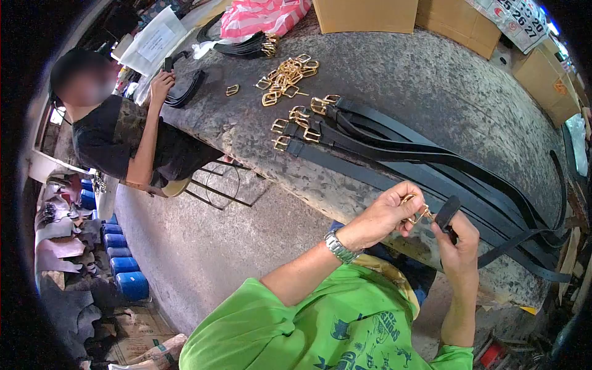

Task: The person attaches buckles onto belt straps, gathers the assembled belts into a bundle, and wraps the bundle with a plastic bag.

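My left hand (394, 213), with a metal watch (340, 246) on its wrist, pinches a gold buckle (423, 214). Close beside it, my right hand (459, 243) is closed on the end of a black belt strap (448, 213), which trails off to the right. The buckle is right by the strap end; I cannot tell whether they are joined. Beyond my hands, several black belts (394, 154) lie lengthwise on the worktable (431, 74), gold buckles (280, 142) at their left ends. Farther back is a pile of loose gold buckles (290, 79).
A person (111, 129) in dark clothes sits at the table's left, holding a dark strap. Another bundle of belts (243, 46) and a pink-and-white plastic bag (262, 17) lie at the back. Cardboard boxes (364, 15) line the far edge. Blue containers (131, 285) stand on the left floor.
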Available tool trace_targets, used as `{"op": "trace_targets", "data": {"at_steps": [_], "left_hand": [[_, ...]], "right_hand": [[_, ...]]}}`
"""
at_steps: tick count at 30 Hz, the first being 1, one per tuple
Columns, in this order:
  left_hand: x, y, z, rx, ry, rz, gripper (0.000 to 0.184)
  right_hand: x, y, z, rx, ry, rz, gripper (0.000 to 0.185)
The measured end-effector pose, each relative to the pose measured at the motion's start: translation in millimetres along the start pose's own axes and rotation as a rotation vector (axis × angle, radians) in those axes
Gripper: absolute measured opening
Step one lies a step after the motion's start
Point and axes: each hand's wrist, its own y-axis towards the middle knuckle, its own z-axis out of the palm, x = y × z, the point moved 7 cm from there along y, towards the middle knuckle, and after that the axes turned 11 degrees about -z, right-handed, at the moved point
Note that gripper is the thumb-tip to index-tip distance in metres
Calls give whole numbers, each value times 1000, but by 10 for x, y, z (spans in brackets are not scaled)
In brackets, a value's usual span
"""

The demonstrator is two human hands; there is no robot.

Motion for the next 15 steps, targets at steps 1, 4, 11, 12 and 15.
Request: {"op": "trace_targets", "data": {"at_steps": [1, 4, 11, 12, 15], "left_hand": [[2, 5, 34, 67, -32, 4, 26], [26, -10, 74, 221, -126, -79, 26], [-40, -35, 45, 11, 16, -62, 23], [-54, -32, 49, -9, 61, -62, 22], [-92, -47, 92, -38, 78, -80, 16]], "right_hand": [[-9, -21, -17, -1, -1, 1, 11], [-149, -117, 14, 31, 304, 197, 12], [-268, -149, -47, 22, 158, 154, 15], [-156, -82, -81, -25, 174, 93, 16], [-275, -135, -62, -11, 183, 123, 21]]}}
